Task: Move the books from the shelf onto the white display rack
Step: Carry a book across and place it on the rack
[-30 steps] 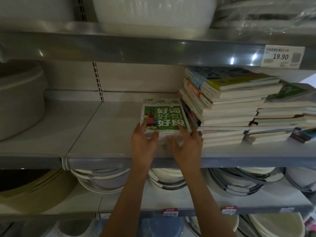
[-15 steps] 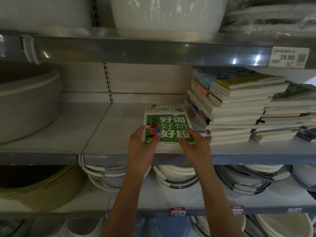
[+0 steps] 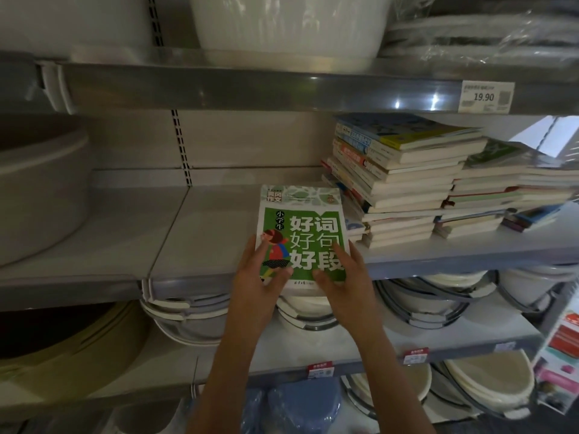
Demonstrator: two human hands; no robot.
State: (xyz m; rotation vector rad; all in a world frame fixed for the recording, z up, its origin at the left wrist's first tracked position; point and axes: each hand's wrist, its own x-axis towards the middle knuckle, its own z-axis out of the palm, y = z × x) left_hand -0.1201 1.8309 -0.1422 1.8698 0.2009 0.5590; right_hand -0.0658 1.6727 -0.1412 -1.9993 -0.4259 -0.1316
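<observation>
A green-and-white book [image 3: 302,227] with large white characters juts over the front edge of the grey metal shelf [image 3: 200,245]. My left hand [image 3: 261,278] grips its lower left corner, thumb on the cover. My right hand [image 3: 343,277] grips its lower right corner, thumb on the cover too. Whether more books lie under it in my hands is hidden. Right of it on the same shelf stand two tall stacks of books [image 3: 404,180], and a lower pile [image 3: 513,186] lies further right. At the far right edge part of a white rack with colourful booklets [image 3: 560,364] shows.
A large grey tub [image 3: 37,189] fills the shelf's left end. White basins [image 3: 288,23] and wrapped goods sit on the shelf above, which carries a 19.90 price tag [image 3: 485,97]. Stacked basins [image 3: 419,299] fill the shelves below.
Both hands have pulled the green book toward me, from flat on the shelf to overhanging its front edge, its far end slightly raised. The camera moved closer.
</observation>
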